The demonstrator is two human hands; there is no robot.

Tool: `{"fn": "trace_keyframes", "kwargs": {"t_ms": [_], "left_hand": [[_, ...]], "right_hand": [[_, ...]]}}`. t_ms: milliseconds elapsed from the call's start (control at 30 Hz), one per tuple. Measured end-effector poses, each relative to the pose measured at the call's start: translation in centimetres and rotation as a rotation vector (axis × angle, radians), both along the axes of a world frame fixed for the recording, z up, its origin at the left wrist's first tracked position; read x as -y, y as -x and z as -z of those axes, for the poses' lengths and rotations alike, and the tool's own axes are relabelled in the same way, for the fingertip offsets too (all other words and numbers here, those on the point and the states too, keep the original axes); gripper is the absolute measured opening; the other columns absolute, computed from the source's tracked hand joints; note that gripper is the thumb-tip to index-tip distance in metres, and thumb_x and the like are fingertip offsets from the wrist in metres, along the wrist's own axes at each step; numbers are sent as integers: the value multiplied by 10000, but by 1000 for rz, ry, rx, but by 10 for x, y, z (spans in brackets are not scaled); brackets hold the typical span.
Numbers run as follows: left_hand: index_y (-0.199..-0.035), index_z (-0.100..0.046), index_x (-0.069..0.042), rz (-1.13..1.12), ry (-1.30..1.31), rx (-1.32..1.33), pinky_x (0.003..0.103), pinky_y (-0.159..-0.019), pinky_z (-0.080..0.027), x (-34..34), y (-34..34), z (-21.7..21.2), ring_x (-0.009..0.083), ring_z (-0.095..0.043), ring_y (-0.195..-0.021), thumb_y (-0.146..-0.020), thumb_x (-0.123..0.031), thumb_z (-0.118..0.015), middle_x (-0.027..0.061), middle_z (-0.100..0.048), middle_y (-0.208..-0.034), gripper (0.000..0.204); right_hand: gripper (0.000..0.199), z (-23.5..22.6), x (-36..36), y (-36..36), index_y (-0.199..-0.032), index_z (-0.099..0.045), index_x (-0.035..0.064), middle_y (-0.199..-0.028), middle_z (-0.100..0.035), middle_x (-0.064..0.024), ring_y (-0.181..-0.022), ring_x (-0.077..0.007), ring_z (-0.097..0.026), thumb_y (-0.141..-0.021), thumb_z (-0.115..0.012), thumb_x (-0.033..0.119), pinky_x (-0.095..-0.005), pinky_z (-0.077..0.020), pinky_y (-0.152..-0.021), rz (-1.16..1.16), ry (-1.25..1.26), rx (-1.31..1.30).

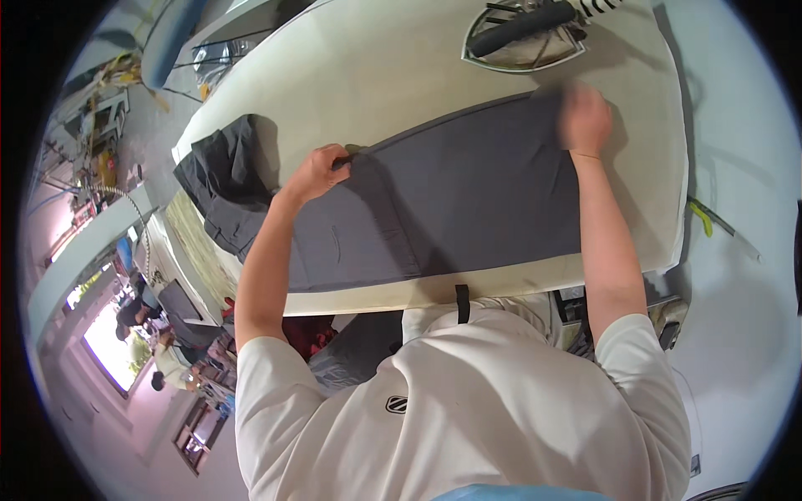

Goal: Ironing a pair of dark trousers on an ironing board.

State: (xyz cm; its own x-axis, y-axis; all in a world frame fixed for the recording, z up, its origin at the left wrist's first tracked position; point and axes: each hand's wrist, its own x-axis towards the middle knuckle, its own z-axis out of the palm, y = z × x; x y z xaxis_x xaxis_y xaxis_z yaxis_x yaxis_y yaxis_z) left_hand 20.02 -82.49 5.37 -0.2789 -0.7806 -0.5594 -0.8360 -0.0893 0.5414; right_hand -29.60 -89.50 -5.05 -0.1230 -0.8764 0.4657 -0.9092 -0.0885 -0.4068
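Note:
Dark grey trousers (476, 192) lie across a cream padded ironing table (359, 75). One long leg part is spread flat, while the cloth at the left end is bunched up in folds. My left hand (318, 174) is closed, pinching the far edge of the cloth left of its middle. At the far right corner my right hand (587, 118) is closed on the end of the cloth; its fingers are blurred by motion. Beyond the cloth, near my right hand, rests an iron (526, 37) with a dark handle and a striped cord.
The table's right edge drops to a pale floor, where a tool with a yellow-green part (702, 219) lies. At left are a second worktable (196, 250), cables and clutter. Farther left, other people (171, 363) are near a bright window.

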Motion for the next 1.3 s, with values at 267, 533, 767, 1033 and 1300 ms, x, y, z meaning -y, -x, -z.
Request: {"fn": "trace_keyframes", "kwargs": {"t_ms": [267, 533, 767, 1033, 1300], "left_hand": [[-973, -617, 33, 12, 36, 303, 455, -742, -502, -63, -154, 14, 409, -641, -834, -831, -150, -661, 250, -632, -898, 236], [-1174, -636, -63, 62, 659, 352, 492, -1045, -434, -79, 42, 38, 354, -553, -1232, -774, -128, -682, 149, -612, -1280, 408], [-1509, -425, -65, 369, 742, 38, 460, -1221, -235, 8, 318, 62, 278, -328, -1487, -989, -431, -529, 84, -380, -1600, 644], [-1507, -424, -40, 402, 833, -32, 449, -1231, -223, 54, 363, 69, 274, -294, -1505, -971, -499, -541, 91, -361, -1609, 716], [-1440, -496, -64, 377, 648, -125, 518, -1198, -272, -80, 330, 49, 322, -353, -1462, -875, -510, -639, 114, -424, -1559, 734]], "right_hand": [[203, 5, 8, 1, -931, -662, 85, -925, -689, -68, -864, -289, -654, -925, -704, 284, -420, -487, -752, -8, 6, -113], [196, -1, 6, 1, -920, -674, 102, -928, -693, -63, -875, -282, -662, -921, -705, 296, -425, -494, -769, -1, -3, -150], [399, -51, -40, 4, -1020, -684, 39, -956, -727, -142, -901, -375, -684, -887, -744, 410, -473, -533, -773, 108, -575, 178], [457, -54, -250, 122, -826, -667, -36, -678, -679, -189, -552, -395, -601, -921, -719, 407, -462, -494, -557, 121, -1353, 879], [363, -110, -175, 135, -903, -699, 26, -806, -702, -176, -765, -349, -673, -859, -782, 376, -449, -513, -689, 48, -1004, -5]]}}
